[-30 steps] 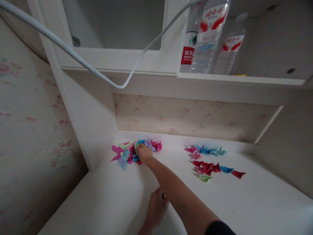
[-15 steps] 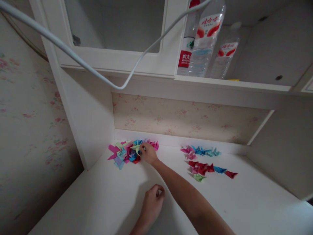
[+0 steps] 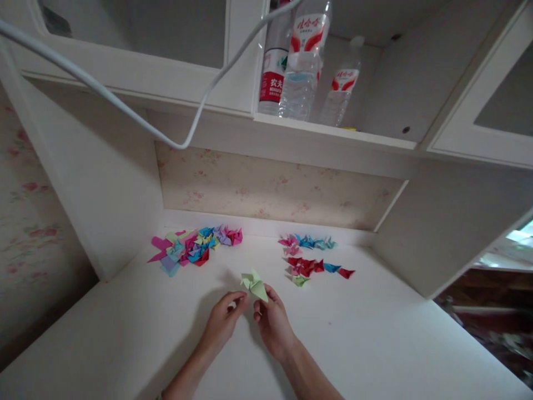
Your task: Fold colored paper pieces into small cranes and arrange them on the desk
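Observation:
My right hand [image 3: 272, 322] pinches a light green folded paper piece [image 3: 254, 284] above the white desk [image 3: 375, 344]. My left hand [image 3: 222, 322] is just beside it, fingers curled with the fingertips close to the paper's left edge; whether they touch it I cannot tell. A loose heap of coloured folded papers [image 3: 194, 250] lies at the back left of the desk. Rows of folded paper pieces [image 3: 312, 258] in pink, blue, red and green lie at the back, right of centre.
A shelf [image 3: 333, 130] above the desk carries three plastic water bottles [image 3: 302, 61]. A white cable [image 3: 125, 108] hangs across the upper left. White cabinet walls close in the desk on the left and right. Floral wallpaper backs the desk.
My right hand has drawn back from the heap with the green paper piece to the middle of the desk. My left hand has risen to meet it. The view has swung to the right.

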The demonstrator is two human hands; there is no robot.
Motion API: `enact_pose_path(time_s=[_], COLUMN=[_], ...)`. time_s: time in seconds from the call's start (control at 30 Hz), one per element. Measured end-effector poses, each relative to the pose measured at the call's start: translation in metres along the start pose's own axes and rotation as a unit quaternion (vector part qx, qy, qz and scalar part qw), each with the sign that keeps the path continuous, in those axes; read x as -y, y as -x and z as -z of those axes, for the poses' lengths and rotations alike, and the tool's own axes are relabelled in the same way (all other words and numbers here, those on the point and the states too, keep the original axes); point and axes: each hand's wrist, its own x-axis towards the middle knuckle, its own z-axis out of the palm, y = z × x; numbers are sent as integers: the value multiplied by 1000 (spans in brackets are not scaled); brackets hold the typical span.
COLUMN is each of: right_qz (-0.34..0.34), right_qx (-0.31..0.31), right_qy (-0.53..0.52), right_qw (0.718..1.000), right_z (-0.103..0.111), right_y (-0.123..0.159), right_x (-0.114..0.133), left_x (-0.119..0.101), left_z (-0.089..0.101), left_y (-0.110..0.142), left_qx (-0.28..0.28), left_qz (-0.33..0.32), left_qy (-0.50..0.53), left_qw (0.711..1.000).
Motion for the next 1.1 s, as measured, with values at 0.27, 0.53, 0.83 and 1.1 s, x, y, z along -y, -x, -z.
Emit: enact_pose_path(time_s=[0.27,0.53,0.83,1.1], right_qz=[-42,-23,-24,-41], right_qx=[-11,13,13,24], right_qy=[-65,-33,-3,2], right_qw=[997,999,1000,999], right_z=[20,15,15,17], right_y=[20,21,22,21], right_x=[-13,-17,-18,-19], left_x=[-1,0,-4,-4], left_z=[-10,-4,-3,-1], left_y=[10,5,7,6], left_qx=[79,63,38,23], left_qz=[-75,-75,-90,-89], left_qy=[-54,-60,-74,-57], left_qw=[993,993,992,994])
